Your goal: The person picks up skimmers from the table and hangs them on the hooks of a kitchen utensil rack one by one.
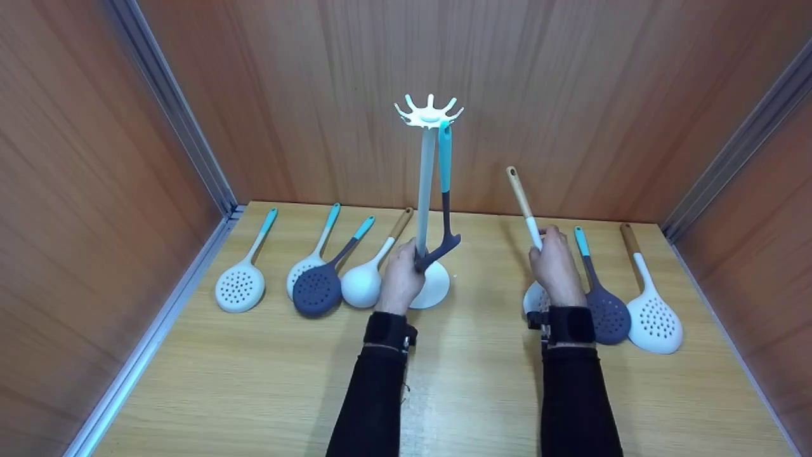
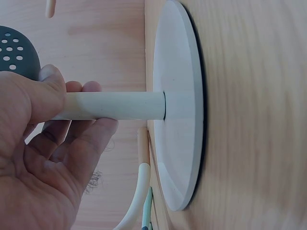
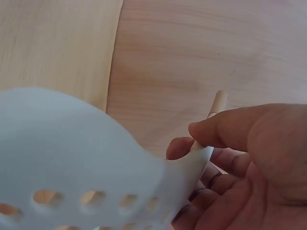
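Your two hands work well apart. Your left hand (image 1: 401,276) is wrapped round the lower part of the white utensil stand's post (image 1: 426,184), above its round base (image 1: 434,289). A dark perforated skimmer with a turquoise handle (image 1: 445,158) hangs from the hooked crown (image 1: 429,116), its head close beside your left thumb.

Your right hand (image 1: 558,263) pinches the neck of a white perforated utensil (image 3: 96,158), thumb against fingers, to the right of the stand and near a dark slotted turner (image 1: 607,314). Its wooden handle (image 1: 519,192) slants up and away from you; you cannot tell whether the head touches the table.

The utensil looks light, stiff along the neck and hardly fragile, though the smooth white surface may turn in a loose pinch. The neck seems a sound hold: it sits near the wider head and leaves the handle's holed tip uncovered. The slim stand probably tips easily, so a low, steady grip suits it.
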{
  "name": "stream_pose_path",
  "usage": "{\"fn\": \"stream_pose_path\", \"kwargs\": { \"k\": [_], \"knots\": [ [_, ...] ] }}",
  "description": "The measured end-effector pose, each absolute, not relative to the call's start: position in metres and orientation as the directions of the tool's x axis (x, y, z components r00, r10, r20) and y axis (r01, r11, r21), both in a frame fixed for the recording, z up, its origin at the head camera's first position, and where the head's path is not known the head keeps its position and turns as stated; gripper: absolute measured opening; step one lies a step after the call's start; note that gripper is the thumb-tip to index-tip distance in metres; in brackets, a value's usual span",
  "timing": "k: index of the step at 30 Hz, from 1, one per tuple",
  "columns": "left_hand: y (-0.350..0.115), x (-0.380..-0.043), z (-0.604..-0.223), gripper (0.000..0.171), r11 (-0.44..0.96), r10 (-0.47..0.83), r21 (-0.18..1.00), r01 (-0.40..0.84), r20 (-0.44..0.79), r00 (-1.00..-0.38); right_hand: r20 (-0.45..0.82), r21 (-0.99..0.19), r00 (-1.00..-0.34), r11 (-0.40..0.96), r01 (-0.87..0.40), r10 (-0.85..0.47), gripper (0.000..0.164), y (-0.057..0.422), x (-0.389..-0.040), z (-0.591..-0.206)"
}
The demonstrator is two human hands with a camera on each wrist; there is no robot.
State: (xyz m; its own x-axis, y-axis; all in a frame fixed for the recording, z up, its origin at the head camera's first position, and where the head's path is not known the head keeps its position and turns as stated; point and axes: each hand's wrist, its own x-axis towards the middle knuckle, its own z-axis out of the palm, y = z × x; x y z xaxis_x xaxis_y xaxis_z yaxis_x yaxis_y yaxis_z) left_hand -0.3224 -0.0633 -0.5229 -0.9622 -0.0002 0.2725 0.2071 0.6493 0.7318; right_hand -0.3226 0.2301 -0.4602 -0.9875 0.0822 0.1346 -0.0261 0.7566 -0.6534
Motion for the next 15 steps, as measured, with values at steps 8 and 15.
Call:
{"fn": "stream_pose_path", "kwargs": {
  "k": [8, 15],
  "knots": [
    [-0.063, -0.323, -0.523, 0.020, 0.643, 0.002, 0.736, 0.211, 0.274, -0.962, 0.159, -0.671, -0.984, 0.740, -0.050, 0.078, 0.043, 0.230, -0.321, -0.455],
    [-0.063, -0.322, -0.522, 0.018, 0.645, 0.002, 0.735, 0.210, 0.273, -0.962, 0.162, -0.674, -0.982, 0.738, -0.038, 0.098, 0.043, 0.228, -0.317, -0.449]
  ]
}}
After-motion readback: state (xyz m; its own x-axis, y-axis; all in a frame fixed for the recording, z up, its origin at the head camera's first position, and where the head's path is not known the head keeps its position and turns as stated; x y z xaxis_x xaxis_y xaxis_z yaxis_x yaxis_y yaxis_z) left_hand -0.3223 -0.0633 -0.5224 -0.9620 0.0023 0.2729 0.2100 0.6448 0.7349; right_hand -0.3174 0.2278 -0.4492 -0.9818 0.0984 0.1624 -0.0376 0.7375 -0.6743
